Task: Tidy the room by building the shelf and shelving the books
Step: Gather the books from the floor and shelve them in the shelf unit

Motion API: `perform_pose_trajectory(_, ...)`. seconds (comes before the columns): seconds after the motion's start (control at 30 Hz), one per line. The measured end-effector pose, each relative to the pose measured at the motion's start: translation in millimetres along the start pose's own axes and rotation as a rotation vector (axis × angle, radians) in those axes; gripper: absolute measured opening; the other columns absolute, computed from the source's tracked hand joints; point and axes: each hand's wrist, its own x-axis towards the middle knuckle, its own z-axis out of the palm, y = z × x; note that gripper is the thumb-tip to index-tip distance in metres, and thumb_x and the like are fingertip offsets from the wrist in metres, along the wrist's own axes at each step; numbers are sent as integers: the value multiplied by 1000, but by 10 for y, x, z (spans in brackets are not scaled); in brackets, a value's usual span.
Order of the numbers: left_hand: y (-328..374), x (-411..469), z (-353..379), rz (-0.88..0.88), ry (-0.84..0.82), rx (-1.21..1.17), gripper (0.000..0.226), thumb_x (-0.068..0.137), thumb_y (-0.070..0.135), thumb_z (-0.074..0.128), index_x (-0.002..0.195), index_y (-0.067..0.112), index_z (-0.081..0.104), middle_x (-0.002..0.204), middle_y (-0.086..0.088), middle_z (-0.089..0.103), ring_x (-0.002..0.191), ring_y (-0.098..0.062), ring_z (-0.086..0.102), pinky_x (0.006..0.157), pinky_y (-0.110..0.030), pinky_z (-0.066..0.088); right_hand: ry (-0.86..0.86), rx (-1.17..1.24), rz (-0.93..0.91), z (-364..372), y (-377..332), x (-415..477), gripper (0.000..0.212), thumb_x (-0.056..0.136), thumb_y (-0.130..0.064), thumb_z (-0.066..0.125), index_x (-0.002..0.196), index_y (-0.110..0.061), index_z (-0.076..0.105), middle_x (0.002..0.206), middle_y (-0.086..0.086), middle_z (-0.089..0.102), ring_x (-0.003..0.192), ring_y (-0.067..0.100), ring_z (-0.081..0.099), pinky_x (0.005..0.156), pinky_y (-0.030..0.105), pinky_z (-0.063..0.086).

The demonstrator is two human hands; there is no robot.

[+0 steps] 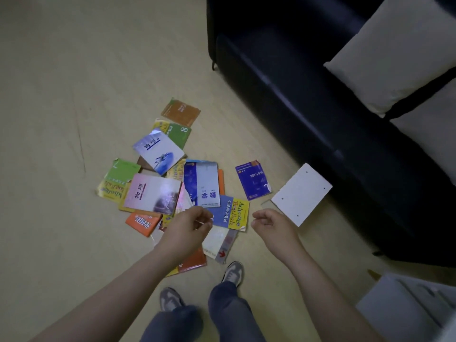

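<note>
We are holding nothing, our loosely curled right hand (269, 222) hovering just near-left of the shelf panel (302, 193).

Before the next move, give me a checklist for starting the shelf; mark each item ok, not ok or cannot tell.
1. Left hand free: ok, loosely curled, nothing seen in it.
2. Right hand free: ok, likewise.
3. White drilled panel in view: ok, beside the sofa.
4. Books shelved: not ok, scattered and overlapping on the floor.
5. Remaining shelf parts present: cannot tell, only blurred white pieces at lower right.
</note>
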Motion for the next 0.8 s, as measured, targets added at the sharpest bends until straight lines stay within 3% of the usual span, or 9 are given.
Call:
perform_pose_trajectory(0.23,-909,723,127,-37,-10,-1,10,94,20,58,103,21,60,90,14,60,80,3,57,58,-10,40,-50,-101,4,789,251,852,21,92,-19,57,112,-17,62,106,1,65,92,10,61,59,13,40)
perform_pose_trajectory(0.4,-1695,1230,287,-50,-7,21,12,93,20,59,104,22,61,92,13,63,84,0,59,69,-18,49,-80,-179,-1,1379,641,1438,23,92,-18,57,114,-15,61,111,3,64,90,10,59,51,7,38)
perform_pose_trajectory(0.57,-2677,1826,575,-60,23,70,15,91,19,60,105,19,63,95,8,66,84,-5,62,74,-23,52,-124,-284,-54,2082,1103,2176,24,92,-19,57,116,-18,60,116,0,63,103,14,60,85,29,50)
perform_pose_trajectory(0.7,-3380,2323,919,-86,42,82,17,91,20,60,108,19,62,98,5,67,86,-8,63,76,-30,56,-164,-403,-146,2611,1476,2795,28,94,-23,56,121,-19,58,116,-2,59,101,12,56,85,27,47)
perform_pose_trajectory(0.8,-3855,2709,1169,-84,89,155,32,89,26,64,119,17,58,109,2,64,96,-14,62,80,-34,55,-194,-495,-232,2966,1797,3240,28,95,-24,56,122,-19,57,118,-1,58,99,12,52,84,25,42)
